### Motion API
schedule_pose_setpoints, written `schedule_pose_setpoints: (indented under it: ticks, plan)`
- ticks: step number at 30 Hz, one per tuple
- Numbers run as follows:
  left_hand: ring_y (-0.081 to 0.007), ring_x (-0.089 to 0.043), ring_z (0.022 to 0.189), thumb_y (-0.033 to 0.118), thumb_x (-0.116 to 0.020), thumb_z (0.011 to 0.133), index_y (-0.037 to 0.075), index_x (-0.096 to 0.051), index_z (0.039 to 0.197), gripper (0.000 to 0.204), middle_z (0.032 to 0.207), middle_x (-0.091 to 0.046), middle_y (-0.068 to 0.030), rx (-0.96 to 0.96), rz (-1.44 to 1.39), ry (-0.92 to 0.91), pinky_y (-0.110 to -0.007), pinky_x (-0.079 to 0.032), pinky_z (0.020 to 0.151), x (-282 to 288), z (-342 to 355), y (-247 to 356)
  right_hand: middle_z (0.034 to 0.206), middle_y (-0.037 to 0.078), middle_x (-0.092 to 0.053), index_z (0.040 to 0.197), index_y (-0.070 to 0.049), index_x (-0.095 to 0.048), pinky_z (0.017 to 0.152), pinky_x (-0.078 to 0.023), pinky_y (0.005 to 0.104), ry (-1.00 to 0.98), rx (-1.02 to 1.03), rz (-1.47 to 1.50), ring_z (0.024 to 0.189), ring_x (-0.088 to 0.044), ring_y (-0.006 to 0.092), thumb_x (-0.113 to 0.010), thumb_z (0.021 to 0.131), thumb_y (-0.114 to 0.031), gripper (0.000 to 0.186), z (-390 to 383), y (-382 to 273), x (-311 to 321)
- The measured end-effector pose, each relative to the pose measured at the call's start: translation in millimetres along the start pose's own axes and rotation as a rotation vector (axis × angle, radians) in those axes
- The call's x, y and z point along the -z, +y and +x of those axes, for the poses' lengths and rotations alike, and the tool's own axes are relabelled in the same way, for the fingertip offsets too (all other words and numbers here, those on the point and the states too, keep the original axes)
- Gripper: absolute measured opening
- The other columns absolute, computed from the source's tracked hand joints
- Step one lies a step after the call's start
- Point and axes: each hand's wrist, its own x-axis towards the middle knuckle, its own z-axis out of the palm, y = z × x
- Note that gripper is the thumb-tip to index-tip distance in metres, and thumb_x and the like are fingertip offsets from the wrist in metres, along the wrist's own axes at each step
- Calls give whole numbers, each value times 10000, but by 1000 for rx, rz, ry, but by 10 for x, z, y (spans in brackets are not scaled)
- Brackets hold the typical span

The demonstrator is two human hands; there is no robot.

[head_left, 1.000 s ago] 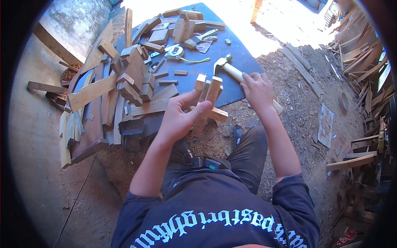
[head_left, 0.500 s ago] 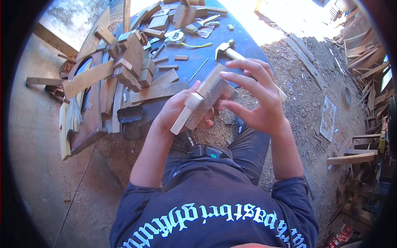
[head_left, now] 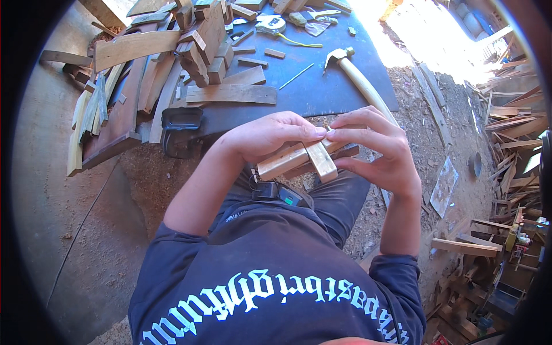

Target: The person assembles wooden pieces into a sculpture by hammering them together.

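Low in front of me, just off the near edge of the bench, both my hands hold a wooden block (head_left: 282,163) with a short pale crossbar (head_left: 322,163) lying across it. My left hand (head_left: 265,137) grips the block from the left, its thumb pressed near the crossbar's far end. My right hand (head_left: 376,145) closes on the other end, thumb underneath and fingertips on top. Both sets of fingertips almost meet over the piece. A darker wooden part shows beneath the block, partly hidden by the right hand.
On the blue bench top (head_left: 328,95) lie a claw hammer (head_left: 357,81), a thin rod (head_left: 296,76), a tape measure (head_left: 270,24) and a brush (head_left: 310,16). Wood offcuts (head_left: 233,94) crowd its left side. Boards (head_left: 520,118) are piled at the far right.
The wooden piece has turned in my hands, from slanting upward to nearly level with its crossbar facing me. My left hand has shifted its thumb on top. The bench appears higher in view.
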Motion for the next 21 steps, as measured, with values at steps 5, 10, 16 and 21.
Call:
schedule_pose_setpoints:
  ticks: [5,10,16,21]
  plan:
    - [-174,-635,1139,347,-837,861,-30,-466,1510,837,1314,-660,-133,-299,603,-30,-303,-488,997,-29,-188,202,1050,66,-696,1086,-111,-782,820,-571,356,108,67,-147,997,-659,226,-878,637,-20,469,-120,65,-2]
    - [-227,-547,1324,300,-906,734,-2,-378,1573,1036,1522,-527,-163,-365,759,-152,-370,-425,1105,147,-298,324,1040,72,-692,1094,-96,-773,815,-573,355,229,45,-221,987,-673,236,-886,619,-17,495,-98,91,-97]
    - [-210,-616,1253,259,-856,820,18,-552,1466,753,1382,-643,-160,-477,407,-155,-382,-474,1092,326,-103,86,1052,96,-697,1115,-53,-748,834,-568,357,285,6,-95,980,-688,248,-906,649,-51,492,-60,92,-185]
    - [-196,-663,1166,259,-835,857,21,-641,1378,605,1240,-721,-145,-391,317,-49,-373,-495,1057,252,-156,22,1050,104,-700,1083,-41,-749,837,-566,352,213,3,-14,984,-685,240,-914,665,-76,451,-69,113,-215]
